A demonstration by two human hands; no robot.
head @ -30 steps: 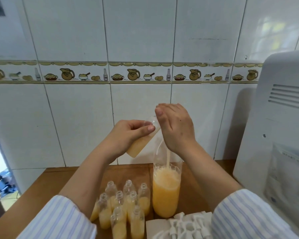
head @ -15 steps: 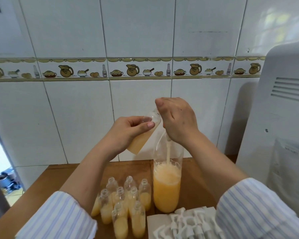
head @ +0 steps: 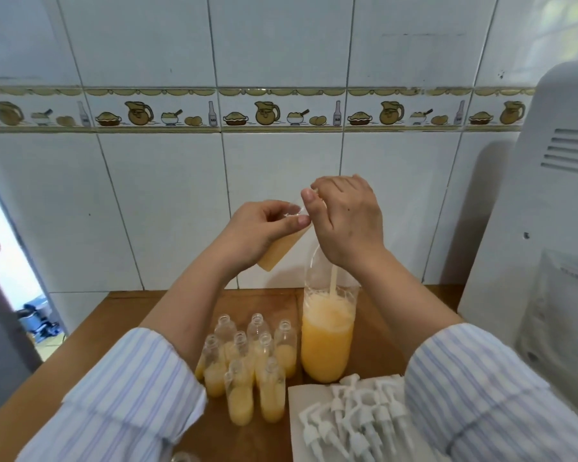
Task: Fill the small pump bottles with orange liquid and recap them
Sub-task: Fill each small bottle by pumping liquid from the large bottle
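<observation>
My left hand grips a small clear bottle, tilted, about half full of orange liquid, its mouth up to the right. My right hand pinches at that mouth; what its fingers hold is hidden. A thin pale stream runs down from under the right hand into a large open clear bottle, foamy on top and over half full of orange liquid. Several uncapped small bottles, partly filled with orange liquid, stand left of it. White pump caps lie on a white sheet.
The wooden table ends against a white tiled wall. A large white appliance stands at the right edge. An open doorway lies at the left. A clear rim shows at the bottom edge.
Both hands keep the same hold on the tilted small bottle above the large bottle. The view has tipped down a little, so the caps and small bottles show more fully.
</observation>
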